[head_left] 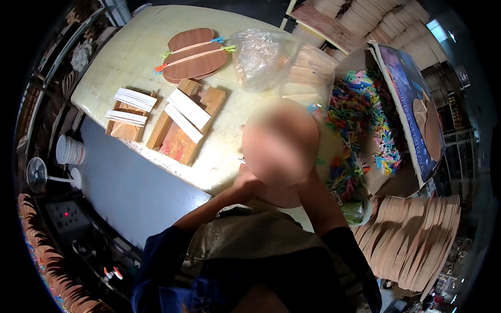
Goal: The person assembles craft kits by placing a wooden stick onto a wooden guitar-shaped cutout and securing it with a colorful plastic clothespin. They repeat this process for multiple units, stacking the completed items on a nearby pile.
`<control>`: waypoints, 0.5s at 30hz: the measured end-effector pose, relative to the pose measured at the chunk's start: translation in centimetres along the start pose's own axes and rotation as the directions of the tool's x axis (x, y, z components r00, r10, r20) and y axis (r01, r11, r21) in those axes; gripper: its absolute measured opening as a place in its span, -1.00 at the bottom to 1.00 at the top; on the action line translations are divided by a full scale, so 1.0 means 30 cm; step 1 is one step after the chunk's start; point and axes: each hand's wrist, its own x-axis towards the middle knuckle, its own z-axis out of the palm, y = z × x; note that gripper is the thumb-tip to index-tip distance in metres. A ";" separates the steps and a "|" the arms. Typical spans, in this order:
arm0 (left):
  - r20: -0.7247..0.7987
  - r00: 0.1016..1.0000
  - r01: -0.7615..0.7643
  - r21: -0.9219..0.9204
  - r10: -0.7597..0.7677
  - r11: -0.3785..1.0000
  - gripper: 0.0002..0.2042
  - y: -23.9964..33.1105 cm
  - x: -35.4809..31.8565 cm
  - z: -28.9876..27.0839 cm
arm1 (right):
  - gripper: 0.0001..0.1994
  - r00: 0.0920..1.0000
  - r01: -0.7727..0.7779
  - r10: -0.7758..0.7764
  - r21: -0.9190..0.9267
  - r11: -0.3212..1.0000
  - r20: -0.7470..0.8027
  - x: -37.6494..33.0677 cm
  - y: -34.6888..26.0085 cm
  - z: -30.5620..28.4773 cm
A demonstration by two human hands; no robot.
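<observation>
A smooth, rounded brown wooden plate (280,141) is upright in front of me, its surface blurred. My left hand (246,180) grips its left edge low down, most fingers hidden behind it. At the opposite edge, my right hand (308,180) holds it too, fingers mostly out of sight. A tiny pale clip-like thing (238,160) shows beside my left hand. Further back lie waisted wooden plates (195,65), crossed by two thin wood strips with coloured clips at their ends. Two wooden blocks (172,138) (124,129) bear white strips (182,122).
An open carton (399,99) at my right holds many coloured clips (360,117). Clear plastic bags (258,57) lie on the pale table (115,68). Stacked wooden plates (412,240) stand low at the right. On the left are a white bucket (70,150) and a fan (37,173).
</observation>
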 end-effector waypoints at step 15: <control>-0.117 0.653 0.222 -0.915 -0.748 0.337 -0.71 -0.055 -0.064 -0.381 | -0.59 0.507 0.097 0.290 0.388 0.916 -0.812 -0.769 -0.166 -0.305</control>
